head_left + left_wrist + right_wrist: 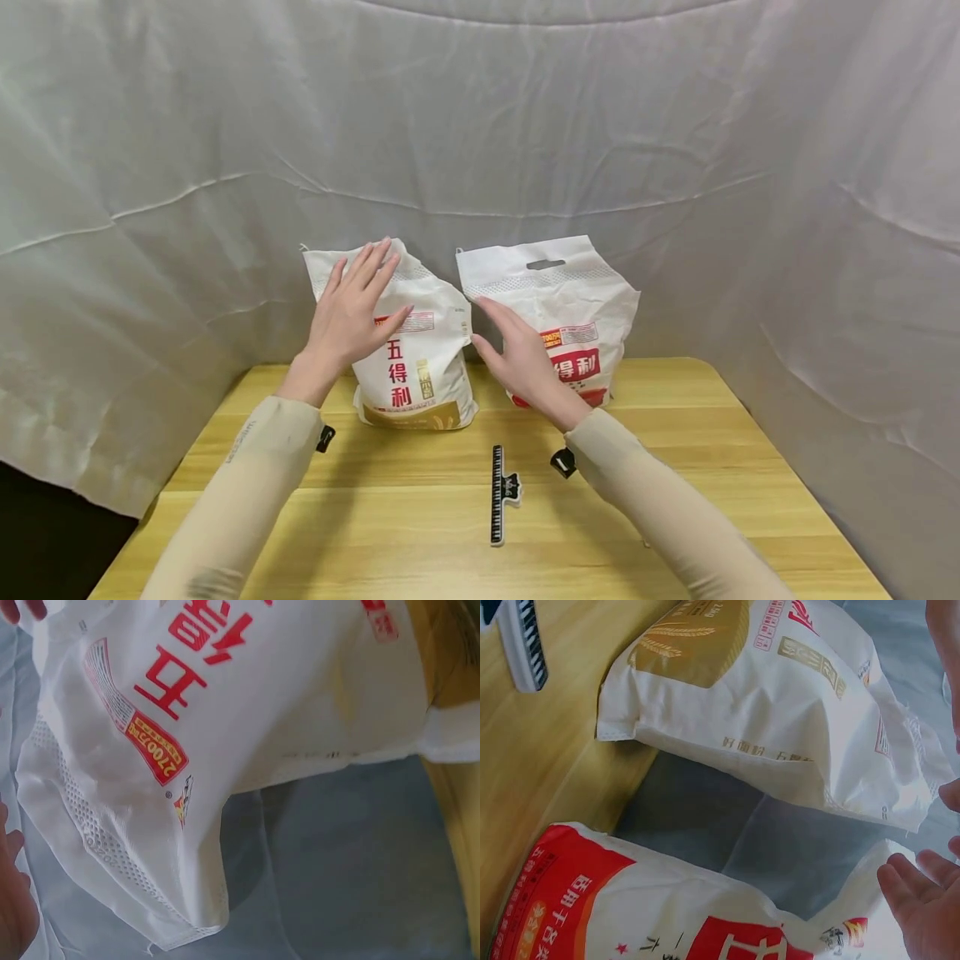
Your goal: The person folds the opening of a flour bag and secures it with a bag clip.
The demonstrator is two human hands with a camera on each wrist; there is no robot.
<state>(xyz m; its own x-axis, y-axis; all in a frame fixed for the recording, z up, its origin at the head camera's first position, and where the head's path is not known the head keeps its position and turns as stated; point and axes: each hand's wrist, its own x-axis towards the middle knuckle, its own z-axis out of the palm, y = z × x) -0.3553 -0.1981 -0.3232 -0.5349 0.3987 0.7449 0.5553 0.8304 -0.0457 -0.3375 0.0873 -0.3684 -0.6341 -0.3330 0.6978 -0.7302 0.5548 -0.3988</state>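
Two white flour bags stand side by side on a wooden table. On the left bag (420,358) there is red lettering and a gold base; the right bag (592,308) has red panels and a handle slot in its top. My left hand (348,317), fingers straight and spread, is over the upper part of the left bag; whether it touches cannot be told. Between the bags, at the right bag's left edge, is my right hand (517,350), its fingers extended and thumb apart. In the right wrist view, that hand's fingers (907,889) hold nothing.
A clip (497,500) with a piano-key pattern lies on the table (420,517) in front of the bags. Grey cloth (480,125) hangs behind the table and along both sides. Small black devices (563,462) sit at both wrists.
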